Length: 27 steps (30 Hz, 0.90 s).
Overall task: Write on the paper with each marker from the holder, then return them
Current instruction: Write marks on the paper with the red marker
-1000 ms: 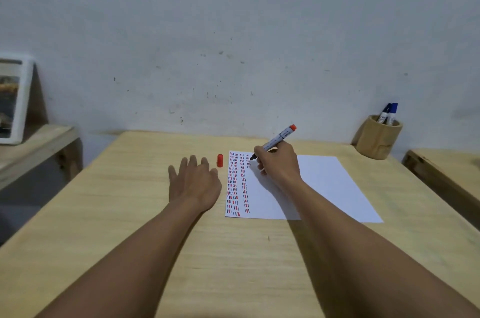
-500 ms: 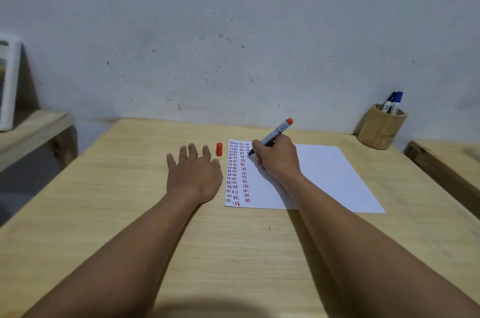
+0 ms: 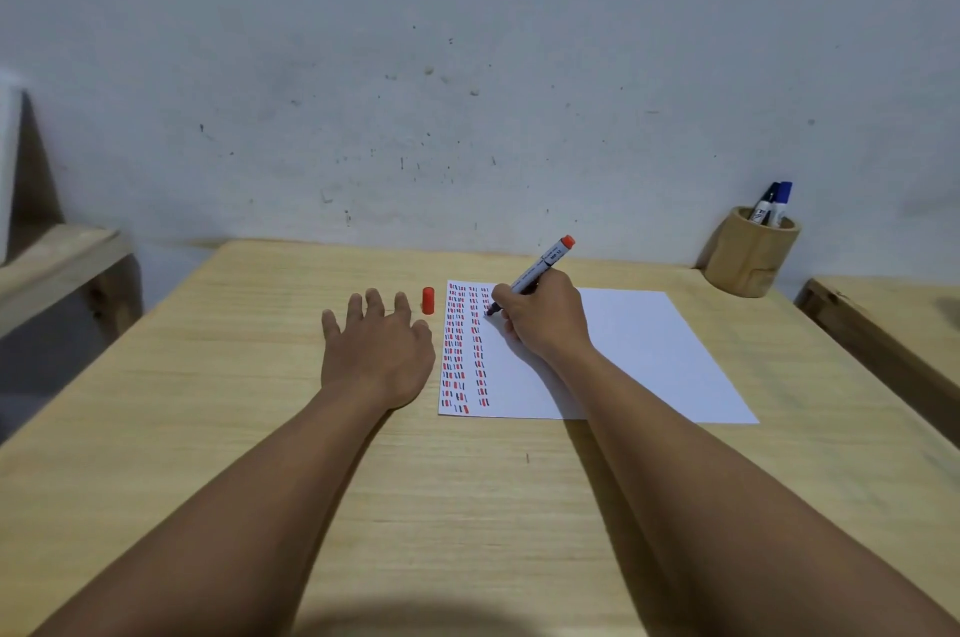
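A white sheet of paper (image 3: 644,350) lies on the wooden table (image 3: 208,402), its left part filled with columns of short red, blue and black dashes. My right hand (image 3: 545,319) grips a red-ended marker (image 3: 540,267), uncapped, with its tip touching the paper near the top of the third column. The marker's red cap (image 3: 428,300) stands on the table just left of the paper. Flat on the table beside the cap rests my left hand (image 3: 376,350), fingers spread. A wooden holder (image 3: 748,254) at the back right contains two markers (image 3: 774,205), one blue, one dark.
A grey wall runs right behind the table. A lower wooden shelf (image 3: 57,251) with a white frame at its edge stands at the left. Another wooden surface (image 3: 893,319) adjoins the table on the right.
The marker tip has come down a little along the top of the third column of dashes. The view has shifted slightly. My left hand has stayed flat on the table.
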Tool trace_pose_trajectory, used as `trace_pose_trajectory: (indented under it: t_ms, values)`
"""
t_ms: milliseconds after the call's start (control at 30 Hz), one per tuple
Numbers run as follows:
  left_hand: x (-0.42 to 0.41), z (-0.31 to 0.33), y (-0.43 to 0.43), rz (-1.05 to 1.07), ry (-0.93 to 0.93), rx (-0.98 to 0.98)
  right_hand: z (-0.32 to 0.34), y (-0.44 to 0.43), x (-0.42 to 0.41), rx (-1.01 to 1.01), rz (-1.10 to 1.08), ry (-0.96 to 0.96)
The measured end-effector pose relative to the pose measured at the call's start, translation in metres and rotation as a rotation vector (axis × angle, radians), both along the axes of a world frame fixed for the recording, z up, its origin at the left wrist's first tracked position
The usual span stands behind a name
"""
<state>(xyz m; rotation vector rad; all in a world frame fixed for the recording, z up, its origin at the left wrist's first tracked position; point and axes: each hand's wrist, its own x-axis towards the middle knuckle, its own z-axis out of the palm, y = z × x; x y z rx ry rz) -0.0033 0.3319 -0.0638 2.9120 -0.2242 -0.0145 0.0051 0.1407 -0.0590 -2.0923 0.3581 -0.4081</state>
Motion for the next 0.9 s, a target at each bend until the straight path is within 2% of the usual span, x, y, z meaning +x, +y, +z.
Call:
trace_pose_trajectory:
  t_ms: [167,333,500,600,667,800,900]
  values:
    - [0.000,0.002,-0.001,0.042,-0.017,-0.096,0.006,0.000,-0.005,0.089,-0.044,-0.057]
    - [0.006,0.020,-0.008,0.078,-0.175,-0.396,0.020,-0.005,-0.004,0.240,-0.081,-0.110]
    - [0.016,0.028,-0.010,-0.015,-0.235,-0.359,0.038,-0.011,-0.014,0.324,-0.056,-0.124]
    - [0.018,0.030,-0.011,-0.003,-0.202,-0.422,0.046,-0.012,-0.026,0.493,-0.020,-0.139]
    - [0.014,0.038,-0.014,0.021,-0.194,-0.528,0.054,-0.011,-0.033,0.603,-0.001,-0.142]
    - [-0.002,0.062,-0.032,0.081,-0.183,-0.936,0.066,-0.010,-0.049,0.726,0.036,-0.161]
    - [-0.008,0.080,-0.040,0.096,-0.161,-1.044,0.077,-0.011,-0.060,0.766,0.026,-0.182]
